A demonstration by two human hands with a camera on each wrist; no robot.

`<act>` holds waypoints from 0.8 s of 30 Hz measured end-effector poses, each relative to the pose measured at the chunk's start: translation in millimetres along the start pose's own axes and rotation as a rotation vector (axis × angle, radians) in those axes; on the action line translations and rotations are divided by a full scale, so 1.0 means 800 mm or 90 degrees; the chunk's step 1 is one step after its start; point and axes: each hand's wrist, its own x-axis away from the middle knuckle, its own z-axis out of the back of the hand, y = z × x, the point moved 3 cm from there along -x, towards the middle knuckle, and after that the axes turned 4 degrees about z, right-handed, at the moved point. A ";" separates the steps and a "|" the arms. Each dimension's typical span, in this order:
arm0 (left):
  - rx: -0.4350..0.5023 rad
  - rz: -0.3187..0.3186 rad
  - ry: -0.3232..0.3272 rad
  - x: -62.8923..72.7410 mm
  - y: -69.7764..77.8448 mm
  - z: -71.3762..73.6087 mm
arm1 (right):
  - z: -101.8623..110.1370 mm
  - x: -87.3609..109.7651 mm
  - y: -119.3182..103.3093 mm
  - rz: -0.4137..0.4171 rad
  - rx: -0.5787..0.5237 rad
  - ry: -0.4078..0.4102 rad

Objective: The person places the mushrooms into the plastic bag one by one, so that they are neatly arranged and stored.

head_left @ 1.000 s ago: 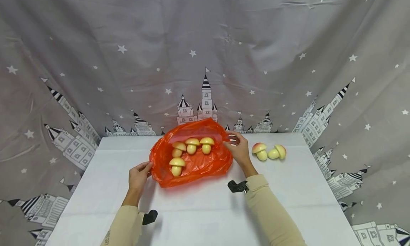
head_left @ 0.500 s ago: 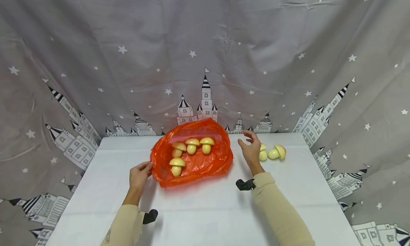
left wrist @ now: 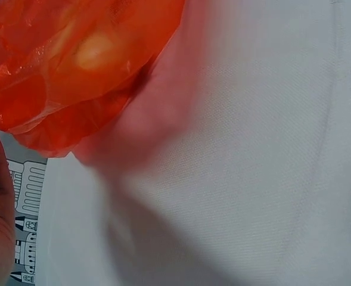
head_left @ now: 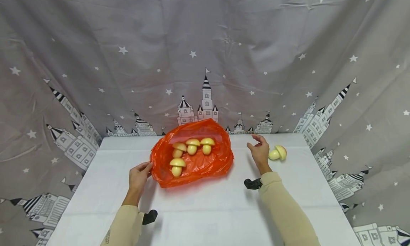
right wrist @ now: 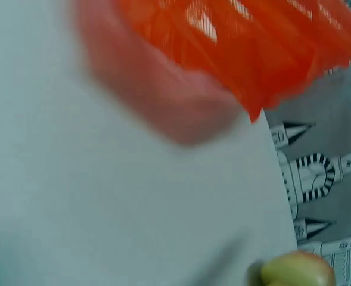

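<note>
My left hand pinches the left rim of a red plastic bag, which lies with its mouth spread wide. Several yellow mushroom-shaped pieces sit inside, among them one mushroom near the front. Beyond the bag's right side, my right hand is over the table, thumb and fingers parted. It hides one mushroom in the head view; in the right wrist view a yellow-green mushroom shows at the bottom edge, close to a sliver of the hand. Just right of that hand lies another mushroom, tipped over, with a reddish cap edge.
A white cloth covers the table. Behind it hangs a grey curtain printed with castles and stars. A black wrist mount sticks out from the left sleeve, and another mount from the right.
My right hand has let go of the bag's right rim and moved right, coming over the nearer of the two loose mushrooms. The left hand stays at the bag.
</note>
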 end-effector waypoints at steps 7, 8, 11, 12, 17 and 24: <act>-0.001 0.002 -0.007 -0.002 0.000 -0.002 | 0.016 -0.009 0.015 -0.013 -0.066 -0.038; -0.003 0.004 -0.009 -0.002 0.000 -0.003 | 0.019 -0.009 0.015 -0.001 -0.077 -0.036; -0.008 0.008 -0.010 -0.003 -0.001 -0.004 | 0.026 -0.009 0.018 0.012 -0.059 -0.041; -0.010 0.011 -0.010 -0.002 -0.001 -0.004 | 0.028 -0.009 0.019 0.011 -0.055 -0.043; -0.014 0.012 -0.010 0.000 -0.002 -0.003 | 0.032 -0.015 0.026 -0.022 -0.014 -0.071; -0.014 0.016 -0.014 -0.001 0.001 -0.002 | 0.036 -0.018 0.032 -0.046 0.006 -0.104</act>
